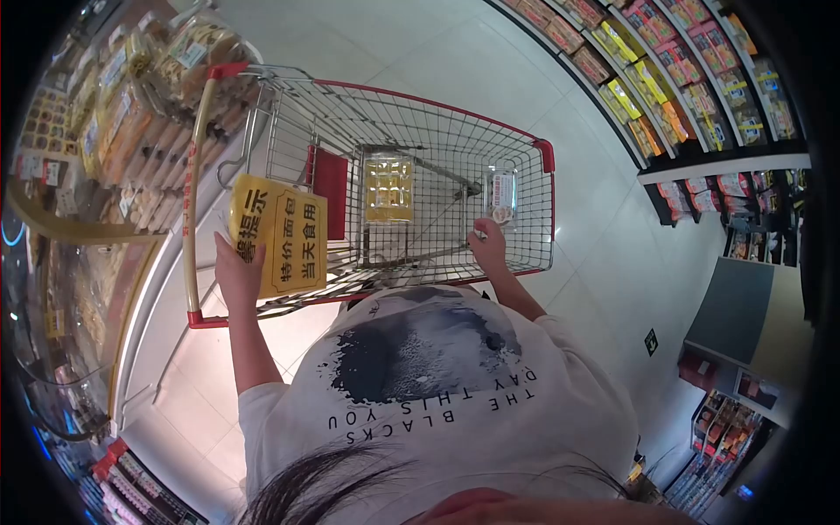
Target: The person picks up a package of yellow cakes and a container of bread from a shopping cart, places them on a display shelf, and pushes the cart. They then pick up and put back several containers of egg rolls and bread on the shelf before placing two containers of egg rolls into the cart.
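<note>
My left hand (pixel 238 267) is closed on the left edge of a yellow printed package (pixel 293 238) with large black Chinese characters. It holds the package over the handle end of a wire shopping cart (pixel 420 94) with red trim. My right hand (pixel 490 248) reaches over the cart's near side, its fingers curled; what they hold, if anything, I cannot tell. Just beyond those fingers sits a clear package (pixel 501 194) with a white label, at the cart's far end. A yellow sectioned pack (pixel 388 188) lies in the middle of the basket, beside a red panel (pixel 329 192).
Bagged bread (pixel 131 122) fills a display along the left, close to the cart handle (pixel 198 175). Shelves of boxed goods (pixel 674 61) curve across the upper right. A grey-topped counter (pixel 731 306) stands at the right. Pale floor tiles (pixel 429 52) surround the cart.
</note>
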`<state>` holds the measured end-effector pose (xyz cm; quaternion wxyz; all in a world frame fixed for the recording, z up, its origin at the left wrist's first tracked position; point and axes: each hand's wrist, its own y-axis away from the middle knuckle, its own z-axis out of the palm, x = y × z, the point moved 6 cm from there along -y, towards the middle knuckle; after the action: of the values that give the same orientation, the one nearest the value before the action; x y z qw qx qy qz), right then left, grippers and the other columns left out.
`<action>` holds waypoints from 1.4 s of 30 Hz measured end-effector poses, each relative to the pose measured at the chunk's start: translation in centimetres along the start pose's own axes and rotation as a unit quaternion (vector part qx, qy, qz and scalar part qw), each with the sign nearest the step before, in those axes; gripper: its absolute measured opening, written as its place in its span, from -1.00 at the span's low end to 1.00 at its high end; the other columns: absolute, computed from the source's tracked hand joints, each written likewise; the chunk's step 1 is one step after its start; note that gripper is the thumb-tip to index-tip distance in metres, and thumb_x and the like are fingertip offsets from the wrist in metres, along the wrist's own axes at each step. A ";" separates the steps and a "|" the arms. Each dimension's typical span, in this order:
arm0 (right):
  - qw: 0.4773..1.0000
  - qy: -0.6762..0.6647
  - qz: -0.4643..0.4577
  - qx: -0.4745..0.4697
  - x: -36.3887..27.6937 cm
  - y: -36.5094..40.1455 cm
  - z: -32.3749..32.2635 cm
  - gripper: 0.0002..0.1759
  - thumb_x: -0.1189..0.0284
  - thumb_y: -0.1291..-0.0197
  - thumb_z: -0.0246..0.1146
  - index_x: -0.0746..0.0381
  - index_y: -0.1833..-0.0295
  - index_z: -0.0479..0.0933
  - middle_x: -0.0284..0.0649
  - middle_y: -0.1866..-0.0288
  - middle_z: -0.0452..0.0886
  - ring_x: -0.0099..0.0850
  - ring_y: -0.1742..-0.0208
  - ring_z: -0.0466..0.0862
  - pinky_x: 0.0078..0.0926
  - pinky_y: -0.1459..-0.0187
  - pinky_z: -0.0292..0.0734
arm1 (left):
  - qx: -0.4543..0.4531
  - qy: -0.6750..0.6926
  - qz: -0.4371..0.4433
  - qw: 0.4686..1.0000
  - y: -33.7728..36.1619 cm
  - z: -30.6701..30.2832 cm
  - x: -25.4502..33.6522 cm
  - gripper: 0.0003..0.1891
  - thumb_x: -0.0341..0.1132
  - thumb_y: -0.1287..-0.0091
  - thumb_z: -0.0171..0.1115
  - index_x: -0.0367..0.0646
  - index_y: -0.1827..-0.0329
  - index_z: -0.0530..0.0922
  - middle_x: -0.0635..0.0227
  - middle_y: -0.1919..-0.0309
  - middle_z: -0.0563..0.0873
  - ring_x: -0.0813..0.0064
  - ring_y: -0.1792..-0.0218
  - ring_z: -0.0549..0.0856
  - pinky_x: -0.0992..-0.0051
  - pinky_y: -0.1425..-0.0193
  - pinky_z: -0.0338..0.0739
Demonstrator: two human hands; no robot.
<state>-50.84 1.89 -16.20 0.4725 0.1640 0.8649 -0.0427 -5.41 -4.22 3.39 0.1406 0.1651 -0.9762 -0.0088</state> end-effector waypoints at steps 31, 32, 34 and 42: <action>0.842 -0.392 0.354 0.109 10.4 6.2 -9.4 -0.85 0.61 -0.08 0.06 0.34 0.18 0.40 -0.13 0.29 0.54 -0.36 0.26 0.57 -0.45 0.17 0.51 | -0.272 -0.041 -0.246 0.929 -1.9 51.4 2.4 -0.16 0.21 0.17 0.31 -0.35 0.01 0.33 -0.05 0.08 0.51 0.12 0.00 0.52 0.26 -0.05 0.43; 0.832 -0.405 0.363 0.115 10.5 6.1 -9.4 -0.85 0.60 -0.09 0.05 0.34 0.19 0.40 -0.14 0.29 0.54 -0.36 0.26 0.57 -0.45 0.17 0.51 | -0.259 -0.081 -0.232 0.934 -1.8 51.1 2.6 -0.14 0.22 0.19 0.32 -0.34 0.00 0.33 -0.04 0.09 0.52 0.13 0.00 0.53 0.24 -0.05 0.43; 0.816 -0.426 0.372 0.122 10.8 5.8 -9.5 -0.86 0.59 -0.10 0.05 0.34 0.19 0.40 -0.14 0.30 0.54 -0.35 0.26 0.57 -0.44 0.18 0.52 | -0.222 -0.136 -0.208 0.943 -1.6 50.4 3.3 -0.14 0.24 0.24 0.36 -0.28 0.01 0.38 0.03 0.12 0.55 0.14 0.06 0.57 0.20 -0.02 0.46; 0.832 -0.396 0.369 0.123 11.3 6.1 -9.4 -0.87 0.57 -0.12 0.04 0.32 0.19 0.41 -0.14 0.31 0.54 -0.37 0.27 0.58 -0.48 0.23 0.54 | -0.318 0.022 -0.115 0.941 -1.5 54.3 1.3 -0.46 0.04 0.16 0.38 -0.31 0.33 0.56 0.20 0.40 0.64 0.32 0.31 0.62 0.40 0.23 0.49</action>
<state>-62.08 12.51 -19.90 0.7310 0.4967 0.4669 -0.0320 -21.13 -7.63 -48.47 0.2053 0.2229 -0.8937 -0.3308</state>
